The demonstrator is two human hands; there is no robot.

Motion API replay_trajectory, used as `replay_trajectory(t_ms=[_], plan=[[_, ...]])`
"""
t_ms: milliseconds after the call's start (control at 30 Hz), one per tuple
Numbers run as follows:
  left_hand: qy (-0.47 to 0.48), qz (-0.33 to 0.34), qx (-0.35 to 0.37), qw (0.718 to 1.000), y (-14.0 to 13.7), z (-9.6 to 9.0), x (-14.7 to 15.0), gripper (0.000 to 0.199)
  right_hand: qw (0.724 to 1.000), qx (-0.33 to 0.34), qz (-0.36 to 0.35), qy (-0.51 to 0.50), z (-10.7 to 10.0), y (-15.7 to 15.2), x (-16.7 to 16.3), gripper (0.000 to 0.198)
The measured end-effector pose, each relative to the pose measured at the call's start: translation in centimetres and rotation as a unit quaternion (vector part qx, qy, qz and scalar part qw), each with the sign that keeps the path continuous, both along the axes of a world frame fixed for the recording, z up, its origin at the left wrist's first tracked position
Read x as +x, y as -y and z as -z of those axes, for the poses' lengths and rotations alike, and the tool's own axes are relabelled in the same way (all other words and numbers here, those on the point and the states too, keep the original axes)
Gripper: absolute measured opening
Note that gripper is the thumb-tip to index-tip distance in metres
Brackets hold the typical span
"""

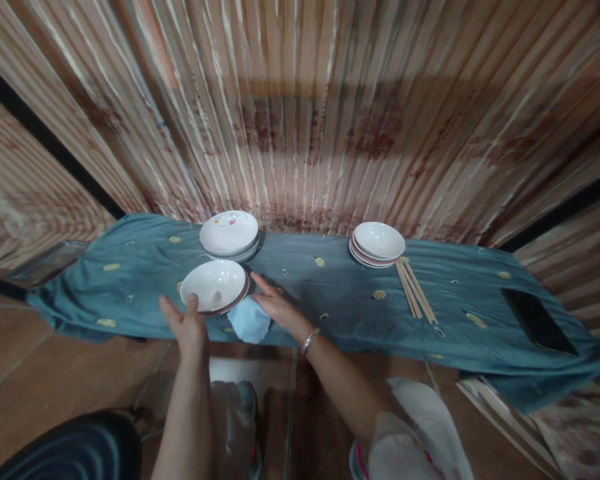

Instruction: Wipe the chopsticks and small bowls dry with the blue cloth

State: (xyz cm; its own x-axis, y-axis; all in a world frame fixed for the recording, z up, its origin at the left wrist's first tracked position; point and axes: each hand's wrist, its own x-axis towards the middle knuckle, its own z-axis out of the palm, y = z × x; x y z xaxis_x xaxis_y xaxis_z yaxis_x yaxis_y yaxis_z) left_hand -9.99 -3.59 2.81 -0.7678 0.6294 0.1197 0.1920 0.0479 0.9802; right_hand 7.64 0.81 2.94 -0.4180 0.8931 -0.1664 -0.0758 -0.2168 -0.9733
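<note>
A white bowl (213,283) sits on top of a small stack at the front left of the table. My left hand (187,327) is at its near left rim, fingers apart, the thumb overlapping the edge; whether it touches the bowl I cannot tell. On the stack's right side is my right hand (275,303), fingers stretched along the bowls. A pale blue cloth (250,321) is held at its thumb side and hangs over the table's front. Just behind stands a stack of white plates (229,232), the top one with a floral print.
Another stack of bowls (379,240) stands at the back right. Several wooden chopsticks (417,291) lie in front of it. A flat black object (539,320) is on the right end of the teal tablecloth (330,313). A dark round stool (65,447) is at lower left.
</note>
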Motion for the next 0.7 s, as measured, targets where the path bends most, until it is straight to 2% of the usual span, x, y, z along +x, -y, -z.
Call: replay_trajectory(t_ms=[67, 200, 333, 533, 633, 700], plan=[[0.052, 0.001, -0.005, 0.999, -0.2, 0.2, 0.3, 0.084, 0.999, -0.035, -0.003, -0.006, -0.6, -0.1, -0.7, 0.073], [0.088, 0.012, 0.010, 0.996, -0.4, 0.2, 0.5, 0.077, 0.999, -0.018, -0.017, -0.044, -1.3, -0.1, -1.5, 0.069], [0.062, 0.055, 0.030, 0.996, -0.3, 0.6, 0.2, 0.069, 0.997, -0.022, -0.010, -0.074, -1.4, -0.1, -1.9, 0.067], [0.096, 0.043, 0.038, 0.994, -0.2, 0.7, -0.1, 0.075, 0.986, -0.095, 0.002, -0.135, -1.9, 0.3, -2.0, 0.066], [0.083, 0.046, 0.042, 0.995, 0.2, 0.6, -0.7, 0.075, 0.986, -0.083, -0.002, -0.148, -2.5, 0.8, -2.2, 0.064], [0.033, 0.068, 0.049, 0.996, 0.5, 0.4, -1.2, 0.076, 0.985, -0.067, -0.011, -0.160, -3.0, 1.2, -2.3, 0.064]])
